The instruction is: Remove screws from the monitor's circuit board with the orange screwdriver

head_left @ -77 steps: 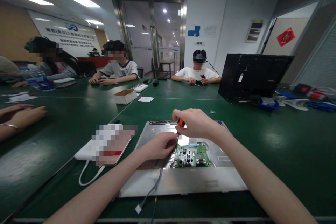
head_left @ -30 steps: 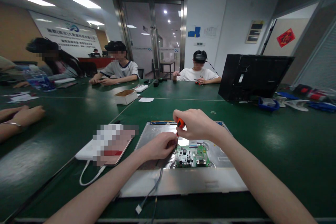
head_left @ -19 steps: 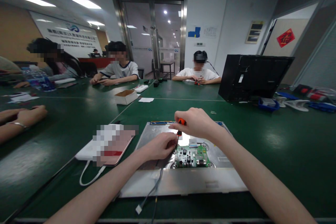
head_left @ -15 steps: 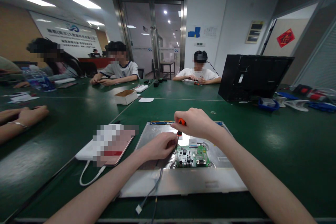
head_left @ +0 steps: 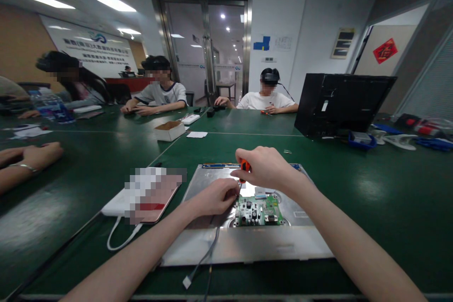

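Observation:
My right hand (head_left: pixel 264 167) is closed around the orange and black handle of a screwdriver (head_left: pixel 245 166), which stands nearly upright with its shaft pointing down. The tip meets the upper left corner of a green circuit board (head_left: pixel 257 210). Beside that tip, my left hand (head_left: pixel 220 197) has its fingers pinched together; what they hold, if anything, is hidden. The board lies on a silver metal display panel (head_left: pixel 247 245) flat on the table. From under my left hand a thin cable (head_left: pixel 211 249) runs over the panel's front edge to a white connector (head_left: pixel 187 282).
Left of the panel lie a white power bank (head_left: pixel 122 197) and a pink phone (head_left: pixel 159 203) with a white cable. Farther back are an open cardboard box (head_left: pixel 170 131), a black monitor casing (head_left: pixel 343 104) and a blue tray (head_left: pixel 361 140). Several people sit around the green table (head_left: pixel 382 188).
My hands and the screwdriver have hardly moved; the right hand has shifted very slightly. Across the table, a person's hand has reached out to small black objects.

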The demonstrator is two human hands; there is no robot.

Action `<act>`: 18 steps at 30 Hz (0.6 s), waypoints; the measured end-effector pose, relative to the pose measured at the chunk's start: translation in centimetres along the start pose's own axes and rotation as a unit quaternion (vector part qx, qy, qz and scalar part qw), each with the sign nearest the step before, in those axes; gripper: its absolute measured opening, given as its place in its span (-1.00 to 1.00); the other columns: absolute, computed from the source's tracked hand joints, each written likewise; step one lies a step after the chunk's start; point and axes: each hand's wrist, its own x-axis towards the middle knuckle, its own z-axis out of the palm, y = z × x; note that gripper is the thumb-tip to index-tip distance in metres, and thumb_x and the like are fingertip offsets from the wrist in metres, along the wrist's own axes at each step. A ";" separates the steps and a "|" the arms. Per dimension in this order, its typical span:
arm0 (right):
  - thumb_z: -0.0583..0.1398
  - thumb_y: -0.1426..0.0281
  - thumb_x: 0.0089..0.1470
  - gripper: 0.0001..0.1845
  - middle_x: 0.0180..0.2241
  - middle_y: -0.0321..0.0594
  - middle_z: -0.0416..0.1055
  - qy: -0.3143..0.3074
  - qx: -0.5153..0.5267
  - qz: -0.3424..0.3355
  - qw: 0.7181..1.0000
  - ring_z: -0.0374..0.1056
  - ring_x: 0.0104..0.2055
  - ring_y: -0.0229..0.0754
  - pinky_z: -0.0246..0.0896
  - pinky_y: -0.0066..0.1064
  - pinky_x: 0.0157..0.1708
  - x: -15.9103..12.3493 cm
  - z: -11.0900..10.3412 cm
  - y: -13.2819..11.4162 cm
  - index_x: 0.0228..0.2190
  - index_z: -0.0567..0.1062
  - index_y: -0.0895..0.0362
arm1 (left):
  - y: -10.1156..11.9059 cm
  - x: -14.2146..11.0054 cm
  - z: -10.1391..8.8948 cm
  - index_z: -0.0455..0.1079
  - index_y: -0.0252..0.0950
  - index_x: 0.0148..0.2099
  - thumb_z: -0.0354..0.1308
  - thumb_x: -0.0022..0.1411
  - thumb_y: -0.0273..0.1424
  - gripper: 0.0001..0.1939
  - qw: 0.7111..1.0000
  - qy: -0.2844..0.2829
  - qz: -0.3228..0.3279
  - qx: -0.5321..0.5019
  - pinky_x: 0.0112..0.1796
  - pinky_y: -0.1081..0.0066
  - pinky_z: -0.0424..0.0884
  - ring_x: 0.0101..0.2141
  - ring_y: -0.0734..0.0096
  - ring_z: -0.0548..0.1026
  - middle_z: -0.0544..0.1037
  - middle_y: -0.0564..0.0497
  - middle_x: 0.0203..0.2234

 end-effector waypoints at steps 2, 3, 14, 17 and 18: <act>0.12 -0.03 0.24 -0.60 -0.38 -0.19 0.56 0.001 -0.001 0.006 1.000 0.43 -0.36 -0.12 -0.16 -0.41 -0.48 0.1 0.0 -0.1 -0.23 0.48 0.03 | 0.1 0.0 -0.1 0.27 -0.28 -0.41 0.02 0.12 -0.55 -0.91 1.000 -0.003 -0.002 -0.002 -0.43 0.45 0.15 -0.49 0.43 0.29 0.39 0.07 -0.52; 0.10 -0.04 0.25 -0.58 -0.39 -0.19 0.56 0.000 0.001 0.007 1.000 0.44 -0.35 -0.12 -0.15 -0.41 -0.48 0.2 0.0 -0.1 -0.25 0.49 0.03 | 0.2 0.0 -0.2 0.27 -0.28 -0.41 0.02 0.13 -0.55 -0.91 1.000 -0.005 -0.003 -0.001 -0.43 0.45 0.16 -0.49 0.43 0.30 0.40 0.07 -0.52; 0.15 0.37 0.14 -0.83 -0.35 -0.24 0.54 -0.007 0.026 -0.016 0.999 0.37 -0.39 -0.19 -0.18 -0.40 -0.51 -0.1 0.0 -0.1 -0.18 0.42 0.05 | 0.3 0.0 -0.1 0.30 -0.29 -0.37 0.00 0.15 -0.54 -0.91 1.000 -0.009 -0.008 0.005 -0.43 0.44 0.17 -0.49 0.43 0.30 0.41 0.06 -0.52; 0.17 0.34 0.16 -0.85 -0.35 -0.25 0.53 -0.011 0.036 -0.028 0.999 0.36 -0.39 -0.20 -0.16 -0.41 -0.50 -0.2 -0.1 0.0 -0.19 0.42 0.04 | 0.3 0.0 -0.2 0.29 -0.29 -0.37 0.01 0.15 -0.55 -0.91 1.000 -0.009 -0.008 0.001 -0.43 0.44 0.16 -0.49 0.43 0.30 0.40 0.07 -0.52; 0.18 0.30 0.18 -0.85 -0.35 -0.25 0.53 -0.013 0.035 -0.026 0.999 0.36 -0.39 -0.20 -0.16 -0.42 -0.50 -0.1 -0.1 0.0 -0.19 0.42 0.03 | 0.3 0.0 -0.2 0.29 -0.29 -0.37 0.01 0.15 -0.55 -0.91 1.000 -0.009 -0.010 0.001 -0.43 0.44 0.16 -0.49 0.43 0.30 0.40 0.07 -0.52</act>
